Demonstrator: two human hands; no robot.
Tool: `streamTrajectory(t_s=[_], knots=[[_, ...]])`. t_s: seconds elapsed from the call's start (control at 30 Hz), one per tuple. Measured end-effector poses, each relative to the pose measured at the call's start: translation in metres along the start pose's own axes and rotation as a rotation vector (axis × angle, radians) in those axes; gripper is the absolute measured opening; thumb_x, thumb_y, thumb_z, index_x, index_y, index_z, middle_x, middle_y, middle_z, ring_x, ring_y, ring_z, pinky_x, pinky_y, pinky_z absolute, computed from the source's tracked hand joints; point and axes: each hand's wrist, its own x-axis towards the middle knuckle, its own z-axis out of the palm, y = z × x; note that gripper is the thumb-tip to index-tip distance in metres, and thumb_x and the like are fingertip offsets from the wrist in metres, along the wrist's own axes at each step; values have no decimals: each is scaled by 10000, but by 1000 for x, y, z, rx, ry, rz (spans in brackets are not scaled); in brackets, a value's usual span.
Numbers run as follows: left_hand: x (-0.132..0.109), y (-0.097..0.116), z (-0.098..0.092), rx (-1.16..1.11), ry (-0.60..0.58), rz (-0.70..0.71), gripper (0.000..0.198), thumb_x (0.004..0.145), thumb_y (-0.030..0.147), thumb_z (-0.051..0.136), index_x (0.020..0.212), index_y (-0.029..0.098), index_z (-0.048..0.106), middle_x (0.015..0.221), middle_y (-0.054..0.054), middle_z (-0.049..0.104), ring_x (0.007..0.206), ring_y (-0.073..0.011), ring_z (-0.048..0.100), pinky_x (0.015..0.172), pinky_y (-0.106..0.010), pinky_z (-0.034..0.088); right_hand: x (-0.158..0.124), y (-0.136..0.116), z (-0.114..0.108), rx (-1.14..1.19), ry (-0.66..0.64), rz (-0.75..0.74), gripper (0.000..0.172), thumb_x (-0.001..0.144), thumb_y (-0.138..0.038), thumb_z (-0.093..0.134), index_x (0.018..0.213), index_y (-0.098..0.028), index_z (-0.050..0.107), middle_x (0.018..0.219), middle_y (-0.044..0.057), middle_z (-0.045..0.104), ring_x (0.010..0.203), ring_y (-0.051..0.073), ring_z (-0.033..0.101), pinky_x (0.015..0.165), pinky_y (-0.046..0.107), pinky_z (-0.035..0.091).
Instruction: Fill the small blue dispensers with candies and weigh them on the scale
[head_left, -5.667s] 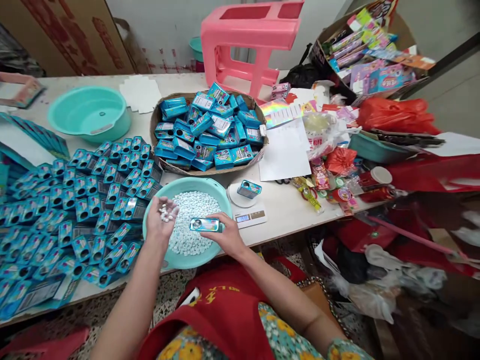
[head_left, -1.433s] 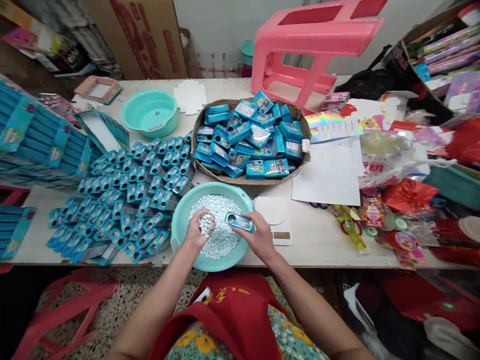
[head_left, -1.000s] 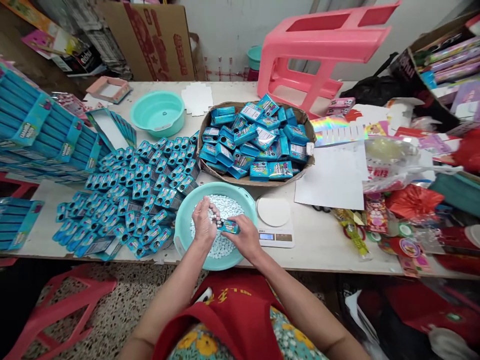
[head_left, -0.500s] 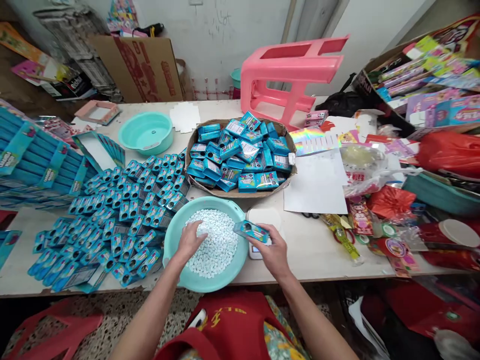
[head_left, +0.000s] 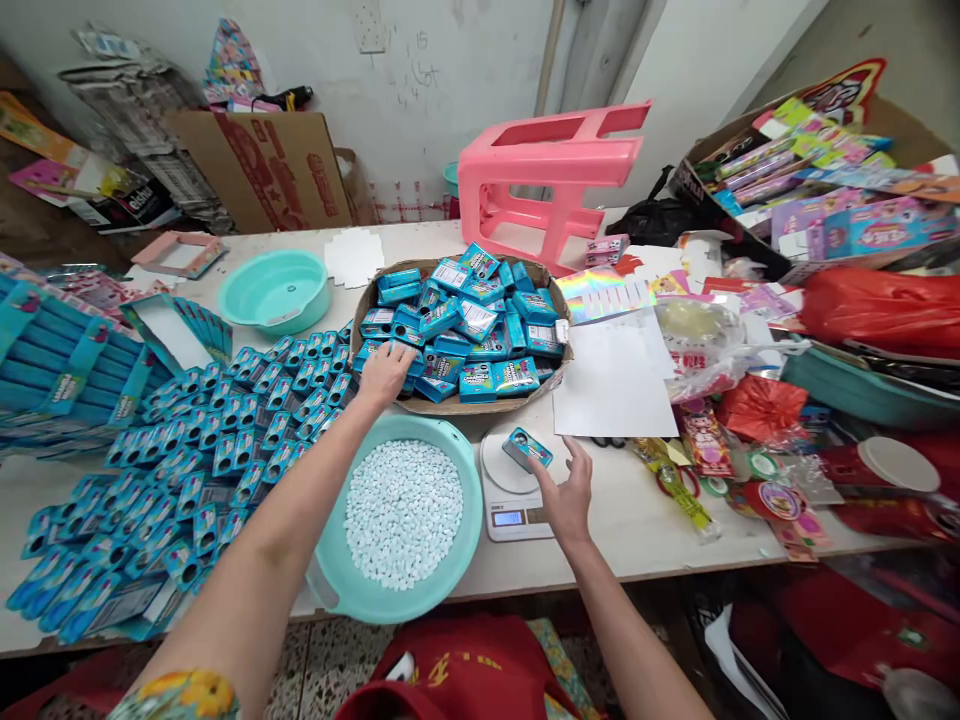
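My left hand (head_left: 386, 375) reaches over the near left rim of a cardboard tray (head_left: 450, 405), fingers bent onto one of the small blue boxes (head_left: 409, 360) heaped in it. My right hand (head_left: 568, 488) is open beside a digital kitchen scale (head_left: 517, 525), thumb and fingers apart. Another small blue box (head_left: 527, 449), with a round hole in its end, lies on the scale's round white plate, close to my right thumb and fingertips. A turquoise basin (head_left: 471, 520) of small white candy-like pellets (head_left: 403, 513) stands below my left wrist.
Rows of blue boxes (head_left: 225, 440) cover the table's left side. An empty-looking turquoise basin (head_left: 274, 290) stands behind them. At the back, a pink plastic stool (head_left: 547, 165) lies on its side. White sheets (head_left: 615, 385) and a packed carton (head_left: 795, 215) are to the right.
My left hand has left the pellets and moved up to the tray of boxes. My right hand has set its blue box on the scale and let go. The view has shifted slightly.
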Motion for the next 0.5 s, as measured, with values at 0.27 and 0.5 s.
streamTrajectory(t_s=[0.27,0.5], knots=[[-102,45,-16,-1504,196,-660,322,798,372,612,1078,216,583,1039,-57,653,845,-192,635,689,-325,536,-35,-44,-16,206,-180,-4,374,835,-332,605,1187,-226,535,1145,100,569,1083,240,541,888,438,493],[-161,88,24,-2068,-59,-1090,174,847,311,574,837,151,642,751,-59,679,613,-146,637,562,-265,531,-29,-68,12,327,-385,-74,416,847,-328,595,1244,-238,505,1205,102,569,1113,231,553,888,404,513]])
